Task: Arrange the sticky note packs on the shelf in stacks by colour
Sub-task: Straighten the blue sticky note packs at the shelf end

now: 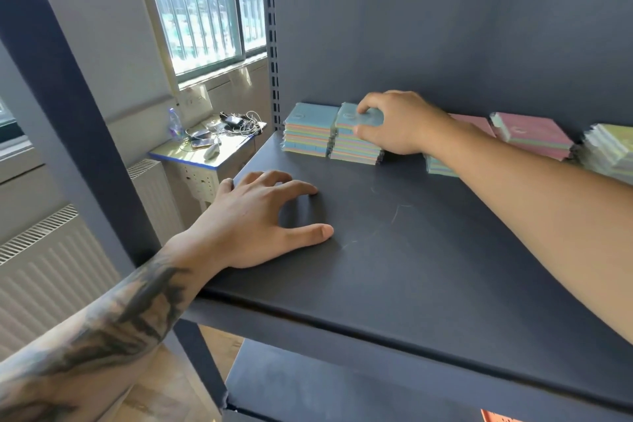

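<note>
Left hand (260, 219) lies lower left w/ fingers spread and relaxed on the bare shelf (428, 250), holding nothing, near its left edge. At center, two blue-topped stacks (310, 128) stand side by side vs. the back wall; right hand (394, 123) pinches the top blue pack (352, 118) of the right one. Pink stacks (531, 134) and a green stack (613, 147) run to the right edge; wide open shelf in front.

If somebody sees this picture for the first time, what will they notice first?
Probably the right hand at the back of the dark shelf, gripping the top blue pack of the second stack. Next, the tattooed left hand resting open near the shelf's front left corner.
</note>
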Motion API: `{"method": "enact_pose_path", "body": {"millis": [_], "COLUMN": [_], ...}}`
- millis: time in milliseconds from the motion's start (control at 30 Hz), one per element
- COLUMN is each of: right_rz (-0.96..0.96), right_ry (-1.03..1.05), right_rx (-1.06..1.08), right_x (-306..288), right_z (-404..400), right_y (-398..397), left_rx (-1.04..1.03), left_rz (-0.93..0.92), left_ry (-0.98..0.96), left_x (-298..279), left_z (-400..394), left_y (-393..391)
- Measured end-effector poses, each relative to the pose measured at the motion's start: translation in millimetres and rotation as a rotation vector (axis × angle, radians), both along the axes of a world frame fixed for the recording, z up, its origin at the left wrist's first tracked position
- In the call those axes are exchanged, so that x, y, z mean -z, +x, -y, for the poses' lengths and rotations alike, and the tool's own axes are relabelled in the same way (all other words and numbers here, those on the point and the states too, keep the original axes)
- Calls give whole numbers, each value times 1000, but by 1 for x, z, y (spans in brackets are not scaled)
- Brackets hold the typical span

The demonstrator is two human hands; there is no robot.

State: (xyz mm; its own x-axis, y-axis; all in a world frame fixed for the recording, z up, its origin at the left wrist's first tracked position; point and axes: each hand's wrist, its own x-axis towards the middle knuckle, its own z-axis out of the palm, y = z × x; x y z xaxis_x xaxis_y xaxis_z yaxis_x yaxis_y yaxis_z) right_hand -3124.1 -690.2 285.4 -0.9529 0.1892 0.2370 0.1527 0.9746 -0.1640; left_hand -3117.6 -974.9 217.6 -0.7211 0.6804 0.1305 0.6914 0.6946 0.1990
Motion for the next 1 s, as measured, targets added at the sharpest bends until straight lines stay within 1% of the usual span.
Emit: {"method": "enact_pose_path", "body": {"millis": [467,667,767,833,900,1000], "right_rz": [39,59,99,102,58,24], "right_ry": [-6,-11,32,51,73,147], "right_rx": [38,59,69,79,72,6], "right_x": [-4,-5,-3,-5,-6,-2], "right_z": [3,6,7,10,14,19], "right_y": [0,1,6,18,40,87], "left_rx": [-2,-4,5,3,-1,-5], "left_rz": [7,8,2,1,5,11], "left_ry": [13,-14,-30,-48,-68,-80], "left_x": [1,1,0,-2,-6,-12], "left_z": [2,1,0,1,1,-2], "left_y": [0,-2,-3,-1,1,14]}}
